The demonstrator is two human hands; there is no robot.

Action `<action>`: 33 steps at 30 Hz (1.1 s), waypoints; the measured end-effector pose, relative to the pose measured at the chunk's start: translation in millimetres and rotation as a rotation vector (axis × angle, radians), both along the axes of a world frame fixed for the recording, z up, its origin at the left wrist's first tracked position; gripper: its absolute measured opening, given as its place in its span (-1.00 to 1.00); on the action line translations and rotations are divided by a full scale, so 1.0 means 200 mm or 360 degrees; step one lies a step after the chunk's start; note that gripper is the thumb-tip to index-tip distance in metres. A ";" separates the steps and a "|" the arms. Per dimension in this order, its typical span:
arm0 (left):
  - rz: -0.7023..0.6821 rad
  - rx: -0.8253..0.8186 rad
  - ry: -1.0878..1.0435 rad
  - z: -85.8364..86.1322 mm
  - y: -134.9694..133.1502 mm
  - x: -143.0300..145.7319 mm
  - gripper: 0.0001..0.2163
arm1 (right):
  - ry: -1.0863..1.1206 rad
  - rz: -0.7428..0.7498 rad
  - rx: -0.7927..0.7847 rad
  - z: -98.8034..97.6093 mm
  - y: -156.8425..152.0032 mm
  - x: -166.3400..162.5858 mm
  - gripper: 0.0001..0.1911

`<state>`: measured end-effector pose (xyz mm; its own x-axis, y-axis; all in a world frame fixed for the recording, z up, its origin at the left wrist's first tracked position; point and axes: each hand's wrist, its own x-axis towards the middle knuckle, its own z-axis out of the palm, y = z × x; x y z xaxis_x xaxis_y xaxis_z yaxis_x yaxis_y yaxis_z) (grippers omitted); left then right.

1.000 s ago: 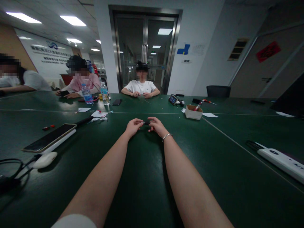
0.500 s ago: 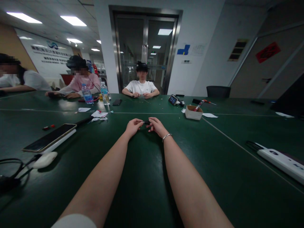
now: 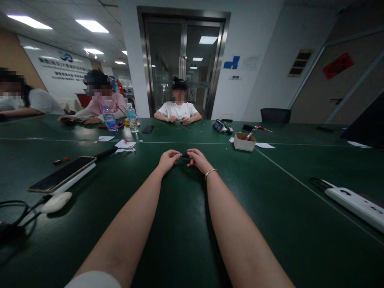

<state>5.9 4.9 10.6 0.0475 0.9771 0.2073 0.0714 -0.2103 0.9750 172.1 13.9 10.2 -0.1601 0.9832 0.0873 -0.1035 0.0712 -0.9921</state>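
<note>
Straight ahead over the green table (image 3: 183,224), a small black oblong piece (image 3: 184,155) spans the gap between my two hands. Thumb and fingertips of my left hand (image 3: 168,161) pinch its left end, where a lighter tip seems to show. My right hand (image 3: 198,159), with a silver bracelet at the wrist, grips the right end between thumb and fingers. Both hands are closed, and the fingertips cover part of the piece. It is too small to tell its exact kind.
Left lie a phone (image 3: 64,173) on a white block, a white case (image 3: 56,203) and black cables. Bottles (image 3: 132,119) and paper scraps (image 3: 125,145) stand farther back. A small box (image 3: 245,142) and a white power strip (image 3: 355,206) are right. Co-workers sit across.
My right fingers have shifted slightly around the black piece, which shows a little more between the hands. The left hand has hardly moved. A co-worker's hand at the left has shifted.
</note>
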 end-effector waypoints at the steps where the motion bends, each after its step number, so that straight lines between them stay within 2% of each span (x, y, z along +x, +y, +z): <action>1: 0.0005 -0.0002 0.0000 0.00 0.00 0.00 -0.76 | -0.0016 0.0005 -0.0006 0.00 0.00 0.00 -0.84; 5: 0.0015 -0.0025 0.0007 0.01 -0.01 0.00 -0.78 | -0.0012 0.0028 0.0022 0.00 0.00 0.00 -0.77; 10: 0.0006 -0.0011 0.0012 0.00 0.00 0.00 -0.79 | -0.0019 0.0014 -0.0002 0.00 0.01 0.00 -0.84; 13: 0.0005 -0.0012 0.0020 0.00 0.00 0.00 -0.79 | 0.0003 0.0033 0.0026 -0.01 0.01 0.00 -0.76; 17: 0.0008 -0.0015 0.0018 0.00 0.01 0.00 -0.79 | -0.0049 0.0025 -0.0004 -0.01 0.01 0.00 -0.85; 21: 0.0012 -0.0026 0.0017 0.00 0.01 0.00 -0.80 | -0.0021 0.0029 0.0039 -0.01 0.01 0.00 -0.77; 26: 0.0016 -0.0012 0.0009 0.00 0.00 0.00 -0.80 | -0.0033 0.0010 -0.0006 -0.01 0.02 0.00 -0.85; 29: 0.0021 -0.0001 0.0001 0.00 0.00 0.00 -0.79 | -0.0012 0.0020 0.0025 -0.01 0.02 0.00 -0.76; 33: 0.0012 0.0012 -0.0004 0.00 0.00 0.00 -0.80 | -0.0039 0.0019 0.0001 -0.01 0.01 0.00 -0.88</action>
